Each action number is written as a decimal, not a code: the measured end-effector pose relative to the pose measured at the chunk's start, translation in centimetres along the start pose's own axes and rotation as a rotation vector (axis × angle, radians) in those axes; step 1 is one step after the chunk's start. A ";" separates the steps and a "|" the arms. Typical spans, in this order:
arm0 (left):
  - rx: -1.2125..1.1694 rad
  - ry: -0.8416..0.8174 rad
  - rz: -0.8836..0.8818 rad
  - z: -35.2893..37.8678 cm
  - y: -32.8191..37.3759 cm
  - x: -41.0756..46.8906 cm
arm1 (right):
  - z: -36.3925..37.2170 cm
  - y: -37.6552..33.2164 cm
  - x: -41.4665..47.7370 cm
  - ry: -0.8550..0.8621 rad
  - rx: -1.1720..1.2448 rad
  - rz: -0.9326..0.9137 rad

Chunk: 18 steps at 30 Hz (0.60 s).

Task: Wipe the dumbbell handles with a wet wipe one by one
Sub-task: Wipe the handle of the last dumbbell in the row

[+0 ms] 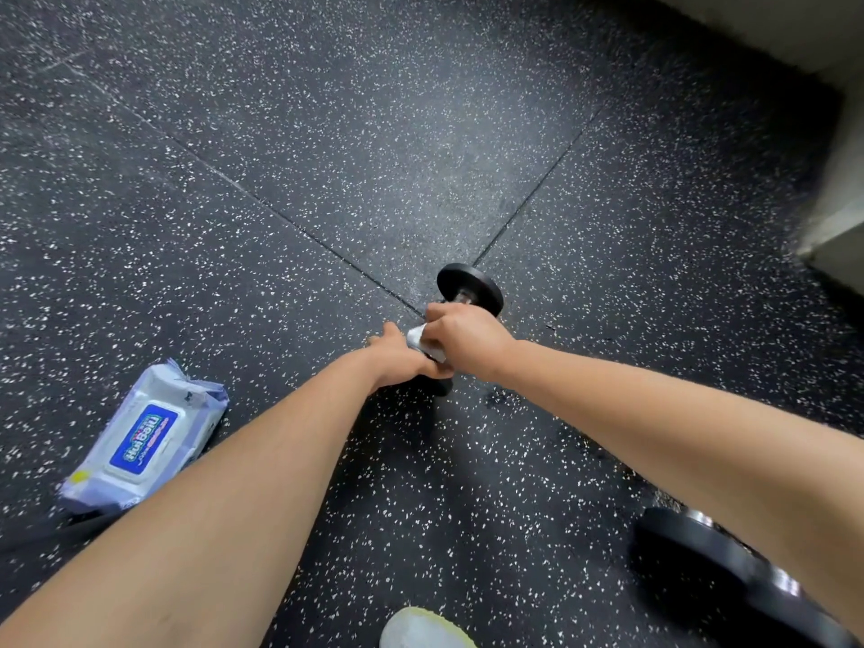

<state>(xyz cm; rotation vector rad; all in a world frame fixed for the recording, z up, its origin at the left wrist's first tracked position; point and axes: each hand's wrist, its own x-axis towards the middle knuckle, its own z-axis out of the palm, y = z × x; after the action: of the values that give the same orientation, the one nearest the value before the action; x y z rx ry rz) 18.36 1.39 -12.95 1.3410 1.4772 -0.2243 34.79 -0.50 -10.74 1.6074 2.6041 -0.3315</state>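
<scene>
Fingers (435, 314) of the right hand (463, 341) are curling round a wet wipe (422, 341) on the dumbbell (470, 285) handle, while just beside them the left hand (402, 356) is gripping the dumbbell's near end, and a wipes pack (145, 437) is lying on the floor (327, 133) well to their left.

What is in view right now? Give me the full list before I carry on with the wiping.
held dumbbell: one, black heads, centre of view, between both grips
wet wipe: one, white, on the handle under the right grip
wipes pack: one, pale lilac with a blue label, lying on the floor at left
second dumbbell: one, black with chrome, floor at lower right, partly behind the right forearm
shoe: one toe, pale, bottom edge
floor: black rubber tiles flecked white
wall base: pale, upper right
left grip: holds the near end of the held dumbbell
right grip: curled round the wet wipe on the handle
</scene>
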 end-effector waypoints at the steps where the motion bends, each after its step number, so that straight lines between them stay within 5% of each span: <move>1: 0.008 0.011 -0.001 0.0 0.0 0.0 | 0.1 -0.1 -0.2 -0.034 0.013 -0.052; 4: 0.033 0.023 0.003 0.2 0.1 -0.4 | -0.2 0.7 0.3 -0.060 0.000 -0.060; 10: 0.067 0.000 -0.012 0.1 0.4 -0.8 | -1.3 2.0 1.1 0.076 -0.133 0.270; 18: 0.047 0.031 0.001 0.5 0.2 -0.6 | -0.1 0.3 -0.7 -0.027 -0.031 -0.116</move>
<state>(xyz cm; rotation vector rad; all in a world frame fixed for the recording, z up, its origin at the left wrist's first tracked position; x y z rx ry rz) 18.62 0.76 -12.59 1.3881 1.5047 -0.2397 35.41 -1.01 -10.61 1.4362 2.6743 -0.3156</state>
